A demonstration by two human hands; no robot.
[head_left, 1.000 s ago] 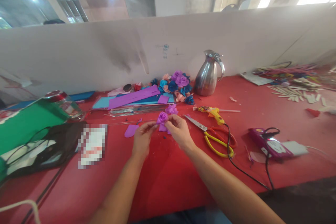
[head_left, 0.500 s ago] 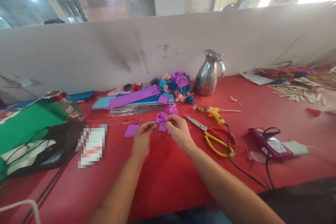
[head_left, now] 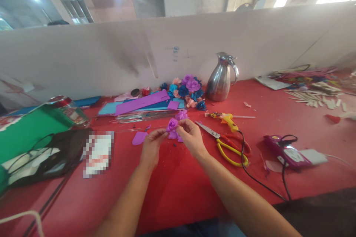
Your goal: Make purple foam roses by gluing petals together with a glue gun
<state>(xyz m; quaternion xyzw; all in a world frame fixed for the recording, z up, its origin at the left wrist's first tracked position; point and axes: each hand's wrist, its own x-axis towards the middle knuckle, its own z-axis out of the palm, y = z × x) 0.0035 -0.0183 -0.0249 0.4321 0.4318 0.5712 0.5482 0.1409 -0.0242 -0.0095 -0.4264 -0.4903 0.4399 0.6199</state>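
Between my two hands is a purple paper rose (head_left: 172,124), its rolled petals facing up toward me. My left hand (head_left: 151,146) pinches it from the left with the fingertips. From the right, my right hand (head_left: 191,137) grips its petals between thumb and fingers. Purple petal pieces (head_left: 172,134) lie on the table just beneath the rose, partly hidden by it. Another purple flower (head_left: 182,115) sits right behind my right fingers. A loose purple petal (head_left: 139,138) rests left of my left fingertips.
Scissors (head_left: 222,140) and a yellow glue gun (head_left: 226,118) lie to the right, a black cable running down to a purple power box (head_left: 287,152). Finished flowers (head_left: 191,89) are heaped by a steel jug (head_left: 221,77). Purple paper strips (head_left: 141,102) and a glass jar (head_left: 68,111) stand left.
The rose has tilted and shifted slightly to the right between my fingers. Both hands keep nearly the same place and grip.
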